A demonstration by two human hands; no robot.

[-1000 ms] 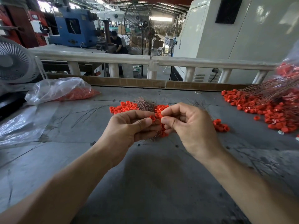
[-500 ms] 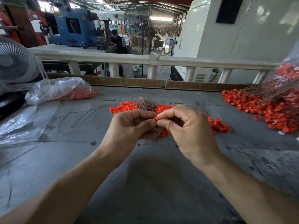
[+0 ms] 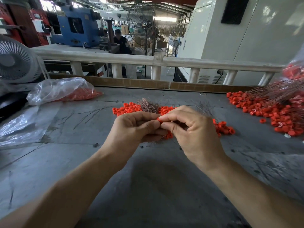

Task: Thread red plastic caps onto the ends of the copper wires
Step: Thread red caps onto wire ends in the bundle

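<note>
Just in front of the loose cap pile (image 3: 126,110), both hands pinch one red cap (image 3: 158,119) together, left hand (image 3: 136,129) steadying while right hand (image 3: 189,129) presumably feeds an unseen wire.

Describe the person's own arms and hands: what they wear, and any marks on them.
Both forearms are bare up to the frame's edge, with no sleeves in view. The left hand and the right hand wear no gloves, rings, watch or bands. The nails are short and plain. No tattoos, tape or bandages show.

Caps (image 3: 126,110) red plastic, wires (image 3: 148,106) copper, table (image 3: 148,186) matt grey.
</note>
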